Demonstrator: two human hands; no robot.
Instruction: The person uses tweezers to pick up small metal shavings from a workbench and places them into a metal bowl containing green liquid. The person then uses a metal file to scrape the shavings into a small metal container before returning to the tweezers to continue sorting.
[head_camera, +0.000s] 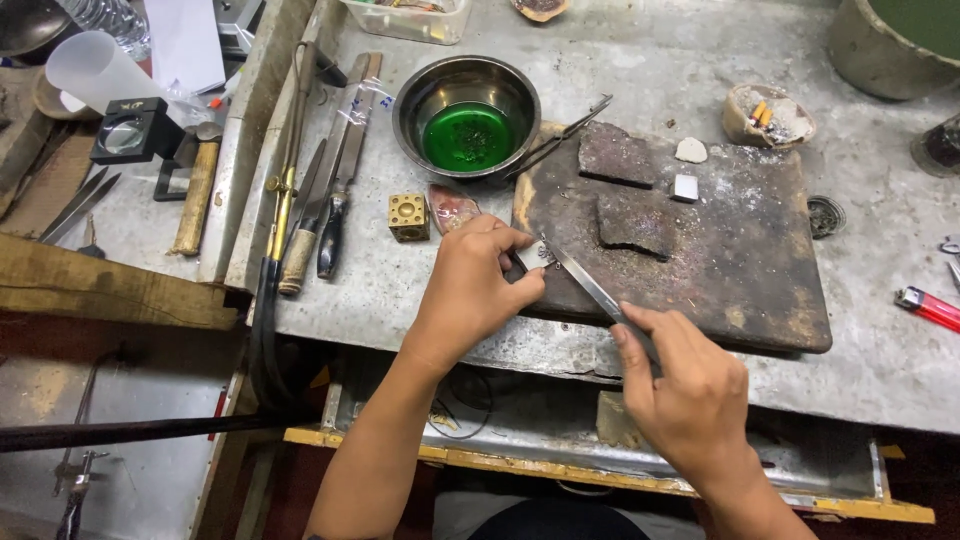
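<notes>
My left hand (472, 285) pinches a small silvery metal piece (533, 254) at the near left corner of a dark scorched board (745, 260). In my right hand (688, 385) I hold slim metal tweezers (585, 283), whose tips touch that piece. Two dark flat blocks (628, 190) and a small white block (685, 187) lie on the board.
A steel bowl of green liquid (467, 118) with another pair of tweezers (560, 140) on its rim stands behind. Files and tools (325, 190), a brass cube (408, 216), a hammer (196, 190) and a loupe (128, 132) lie left. A red lighter (930, 308) is at right.
</notes>
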